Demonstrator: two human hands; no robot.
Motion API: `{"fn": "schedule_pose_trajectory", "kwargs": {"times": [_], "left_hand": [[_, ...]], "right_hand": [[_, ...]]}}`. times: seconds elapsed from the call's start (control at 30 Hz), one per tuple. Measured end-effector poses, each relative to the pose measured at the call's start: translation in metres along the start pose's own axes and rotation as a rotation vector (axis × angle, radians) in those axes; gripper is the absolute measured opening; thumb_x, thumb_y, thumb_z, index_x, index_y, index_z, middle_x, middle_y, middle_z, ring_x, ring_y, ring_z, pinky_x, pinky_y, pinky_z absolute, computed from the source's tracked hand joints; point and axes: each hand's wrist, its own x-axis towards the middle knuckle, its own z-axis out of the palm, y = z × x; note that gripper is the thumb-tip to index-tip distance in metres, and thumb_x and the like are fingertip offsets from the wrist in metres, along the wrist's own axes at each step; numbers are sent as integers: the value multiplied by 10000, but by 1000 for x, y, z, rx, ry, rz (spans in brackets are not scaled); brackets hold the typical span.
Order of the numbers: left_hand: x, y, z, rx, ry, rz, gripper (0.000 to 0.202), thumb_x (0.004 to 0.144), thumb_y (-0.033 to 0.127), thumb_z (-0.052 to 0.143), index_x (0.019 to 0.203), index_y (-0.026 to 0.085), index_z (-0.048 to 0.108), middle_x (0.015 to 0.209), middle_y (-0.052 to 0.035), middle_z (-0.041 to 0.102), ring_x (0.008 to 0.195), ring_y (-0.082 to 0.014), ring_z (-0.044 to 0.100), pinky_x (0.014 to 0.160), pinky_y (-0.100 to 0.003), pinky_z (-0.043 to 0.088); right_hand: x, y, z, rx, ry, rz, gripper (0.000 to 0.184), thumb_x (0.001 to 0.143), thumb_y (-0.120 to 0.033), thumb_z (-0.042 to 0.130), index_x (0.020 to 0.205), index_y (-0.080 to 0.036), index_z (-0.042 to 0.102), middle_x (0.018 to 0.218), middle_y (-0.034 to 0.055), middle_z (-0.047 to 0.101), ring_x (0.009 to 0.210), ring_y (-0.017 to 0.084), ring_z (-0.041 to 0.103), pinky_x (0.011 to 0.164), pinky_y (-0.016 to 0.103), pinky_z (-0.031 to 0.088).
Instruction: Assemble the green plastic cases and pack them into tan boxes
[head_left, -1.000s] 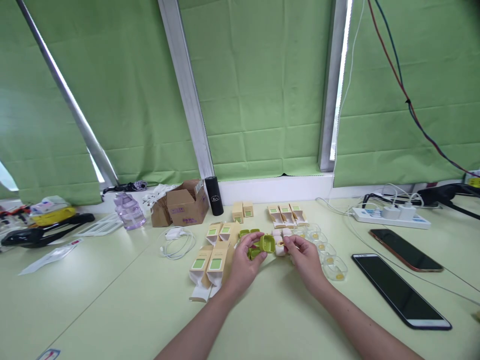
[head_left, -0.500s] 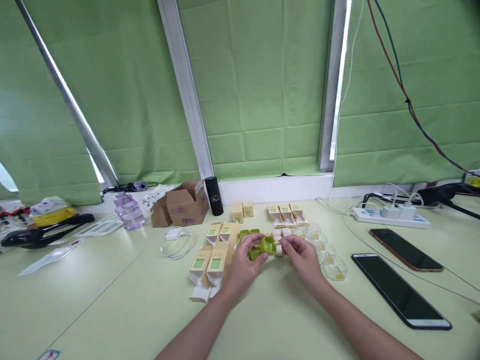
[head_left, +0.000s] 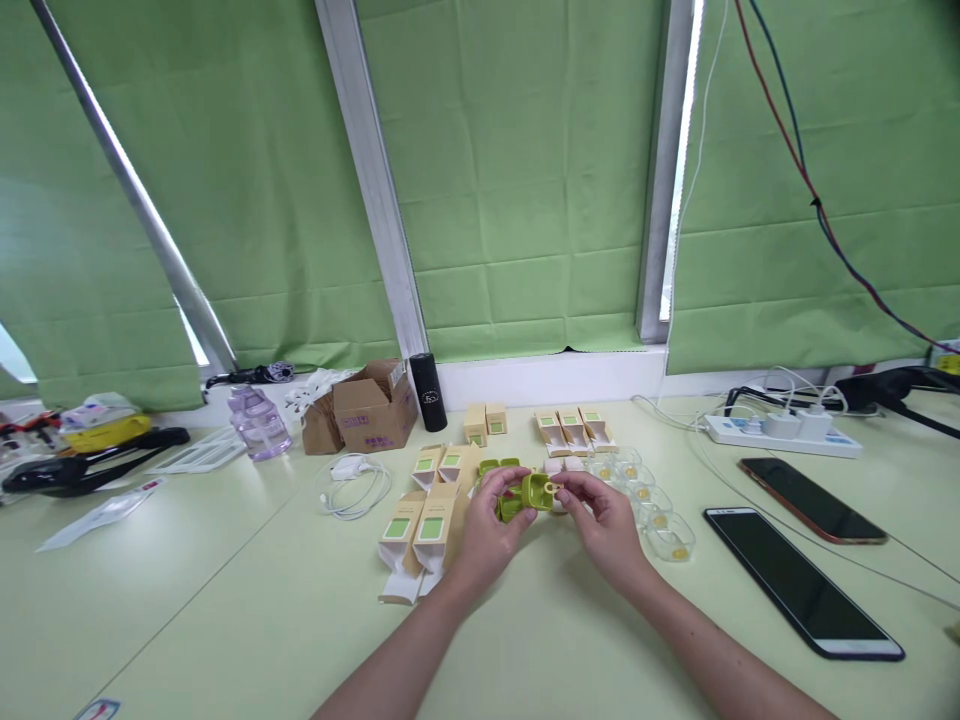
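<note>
My left hand (head_left: 487, 530) is closed on a small olive-green plastic case (head_left: 535, 490), its hollow side showing, above the table. The fingertips of my right hand (head_left: 606, 520) pinch a small pale-yellow ring-like piece (head_left: 553, 488) at the right side of that case. More green cases (head_left: 498, 465) lie just behind my left fingers, partly hidden. Behind the right fingertips sit several small white-pink rolls (head_left: 571, 464), partly covered by the hand. Clear plastic cups (head_left: 670, 538) with yellow spots inside are lined up right of my right hand.
Kraft boxes with green labels (head_left: 433, 527) stand left of my left hand, some with open flaps. More small boxes (head_left: 574, 430) are farther back. Two phones (head_left: 806, 580) lie at right, near a power strip (head_left: 784, 435). A white cable (head_left: 356, 485) and carton (head_left: 373, 410) are at left.
My right fingertips have shifted slightly left toward the green case, and the yellow piece now shows as a ring against it. The left hand has barely moved.
</note>
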Motion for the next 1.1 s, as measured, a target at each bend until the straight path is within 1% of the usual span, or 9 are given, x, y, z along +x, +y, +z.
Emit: {"fn": "schedule_pose_trajectory", "kwargs": {"times": [0.13, 0.23, 0.3, 0.43, 0.5, 0.6, 0.73, 1.1], "left_hand": [[-1, 0, 1, -20, 2, 13, 394, 820, 186, 802, 1203, 251, 739, 1274, -105, 645, 1185, -293, 629, 1024, -422, 515], [-1, -2, 1, -15, -6, 30, 395, 803, 167, 806, 1184, 254, 747, 1269, -100, 632, 1179, -289, 623, 1022, -416, 516], [-1, -3, 1, 10, -14, 45, 399, 797, 152, 798, 1179, 256, 745, 1266, -96, 625, 1183, -289, 618, 1025, -417, 517], [-2, -3, 2, 59, -36, 64, 405, 797, 139, 780, 1183, 253, 733, 1284, -93, 601, 1235, -291, 600, 1074, -445, 503], [-3, -3, 3, 69, -44, 69, 413, 789, 126, 775, 1180, 250, 730, 1292, -91, 589, 1249, -290, 595, 1097, -461, 495], [-4, -2, 4, 77, -49, 84, 433, 775, 95, 763, 1176, 255, 731, 1299, -88, 580, 1265, -288, 589, 1111, -467, 495], [-5, 0, 4, 89, -55, 103, 449, 776, 86, 760, 1187, 264, 739, 1296, -90, 582, 1278, -292, 582, 1123, -474, 497], [-5, 2, 3, 101, -64, 101, 447, 779, 93, 778, 1186, 277, 755, 1305, -92, 567, 1290, -300, 579, 1127, -480, 488]], "right_hand": [[-1, -4, 0, -78, 16, -66, 177, 908, -385, 725, 988, -239, 785, 803, 33, 722, 741, 216, 623, 698, 339, 512], [-2, -5, 0, -158, 10, -149, 104, 929, -307, 691, 961, -247, 769, 809, 29, 717, 727, 209, 614, 682, 336, 501], [-3, -4, 0, -216, -3, -232, 107, 964, -266, 648, 986, -250, 752, 868, 43, 724, 770, 217, 629, 694, 343, 508], [-4, 1, -1, -352, 17, -471, 158, 1003, -187, 592, 1046, -250, 730, 981, 77, 687, 932, 250, 640, 772, 379, 536], [-4, 2, -1, -432, 43, -562, 178, 1000, -152, 594, 1069, -245, 729, 984, 76, 634, 934, 245, 617, 756, 374, 531], [-4, 2, -1, -518, 51, -639, 200, 990, -101, 600, 1084, -230, 720, 954, 65, 581, 879, 223, 577, 695, 344, 500], [-3, 0, -3, -569, 50, -693, 196, 983, -72, 606, 1078, -213, 703, 908, 52, 577, 843, 214, 551, 689, 343, 472], [-2, -1, -3, -603, 33, -724, 176, 983, -68, 606, 1035, -207, 701, 833, 43, 586, 790, 213, 524, 659, 339, 413]]}}
